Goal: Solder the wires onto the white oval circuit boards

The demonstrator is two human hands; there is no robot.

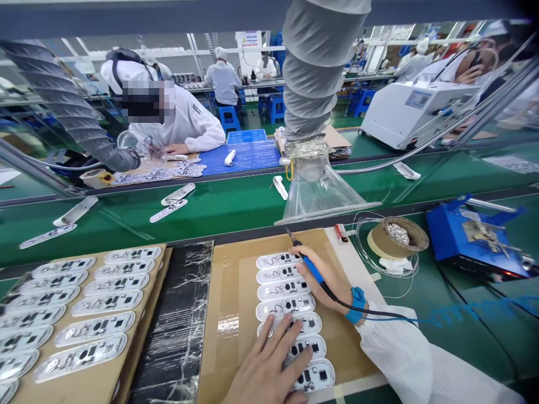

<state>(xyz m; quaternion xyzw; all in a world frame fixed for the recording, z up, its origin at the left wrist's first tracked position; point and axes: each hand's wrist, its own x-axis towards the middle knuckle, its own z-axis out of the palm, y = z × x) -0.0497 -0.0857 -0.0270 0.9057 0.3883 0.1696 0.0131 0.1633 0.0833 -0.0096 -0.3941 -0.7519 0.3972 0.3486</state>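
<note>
A column of several white oval circuit boards [286, 289] lies on a brown cardboard sheet [233, 280] in front of me. My left hand [272, 359] rests flat over the lower boards with its fingers spread, partly covering them. My right hand [322, 275] is closed around a soldering iron [312, 268] with a blue grip and a black cable. The iron's tip points up and left, beyond the top board. Fingers of my right hand touch or hover at the right ends of the upper boards; which, I cannot tell. A blue band circles the right wrist.
Stacked cardboard at left carries more boards [103, 300]. A fume hood [322, 193] hangs above the far edge. Right stand a round tub [398, 238], thin wire and a blue machine [475, 241]. Across the green belt [227, 199], bearing white parts, a person [177, 118] works.
</note>
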